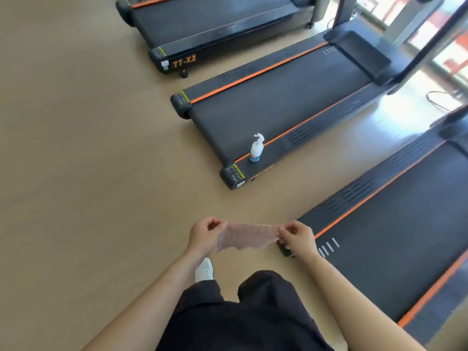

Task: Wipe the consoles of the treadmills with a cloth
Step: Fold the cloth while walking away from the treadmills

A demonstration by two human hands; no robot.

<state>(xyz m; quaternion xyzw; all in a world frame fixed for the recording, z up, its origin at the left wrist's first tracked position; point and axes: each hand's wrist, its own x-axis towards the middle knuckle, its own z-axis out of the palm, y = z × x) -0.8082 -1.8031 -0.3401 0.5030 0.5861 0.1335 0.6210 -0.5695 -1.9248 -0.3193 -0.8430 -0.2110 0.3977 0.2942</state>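
You are standing on a smooth tan floor (76, 173) that is taking up the whole left side of the view and running between the machines. Your left hand (205, 236) and your right hand (298, 239) are each pinching a top corner of a thin, pale pink textured cloth (247, 236), holding it stretched flat between them in front of your waist. Both hands are closed on the cloth, with fingertips and thumbs gripping its edges.

Three black treadmills with orange side stripes are lying diagonally across the room. The nearest treadmill (405, 224) is sitting just beside your right hand, its rear corner partly hidden behind that hand. The middle treadmill (278, 102) is lying ahead of you, and a small white pump bottle with a blue base (256, 148) is standing upright on its right side rail near the rear end. The farthest treadmill (215, 24) is showing orange "TT-X2" lettering on its rear side. No console is in view.

Bright windows (443, 46) are glaring along the upper right, throwing light onto the floor there. Your dark trousers (240, 320) and one white shoe (204, 271) are showing below the cloth.
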